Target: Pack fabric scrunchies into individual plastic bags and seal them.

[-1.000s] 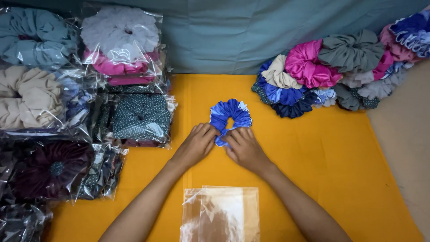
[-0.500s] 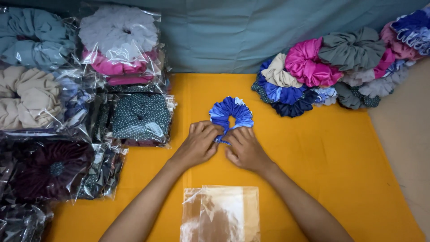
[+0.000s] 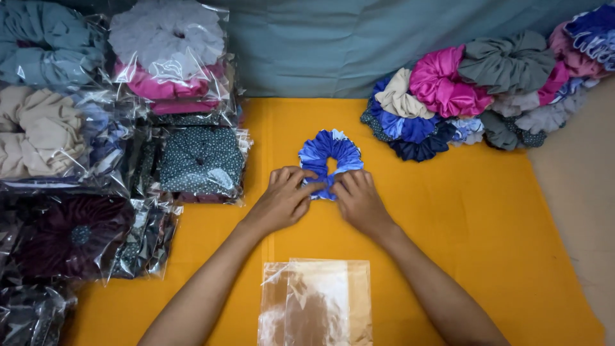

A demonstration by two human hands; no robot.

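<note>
Far left, from 8 to 11 o'clock: a stack of bagged scrunchies (image 3: pixel 77 160) in clear plastic sleeves. Colours visible are grey-teal, beige, white over pink, dotted dark green and dark maroon. The dotted green pack (image 3: pixel 202 160) lies nearest the centre, just beside the left hand.

Surface: an orange cloth (image 3: pixel 487 237) covers the desk; a grey-green cloth (image 3: pixel 307 51) lies along the 12 o'clock edge.

Left hand (image 3: pixel 282 200): palm down on the orange cloth, fingers curled, fingertips pinching the lower left rim of the blue scrunchie (image 3: pixel 331 157). The hand is closed on the fabric.

Blue scrunchie: positioned at the centre of the orange cloth, lying flat, its centre hole open and visible. The lower edge — at 6 o'clock of the ring — is gathered under both sets of fingers. The upper half is uncovered.

Right hand (image 3: pixel 360 202): palm down, mirrored against the left, fingertips clamped on the lower right rim of the same scrunchie. The two hands are almost touching at the thumbs.

At 6 o'clock, between the forearms: a small stack of clear plastic bags (image 3: pixel 317 301), flat, well apart from the scrunchie.

Far right, from 1 to 2 o'clock: a loose pile of scrunchies (image 3: pixel 487 90) — pink, grey, beige, navy and blue-patterned — unbagged, resting partly on the orange cloth, apart from both hands.
</note>
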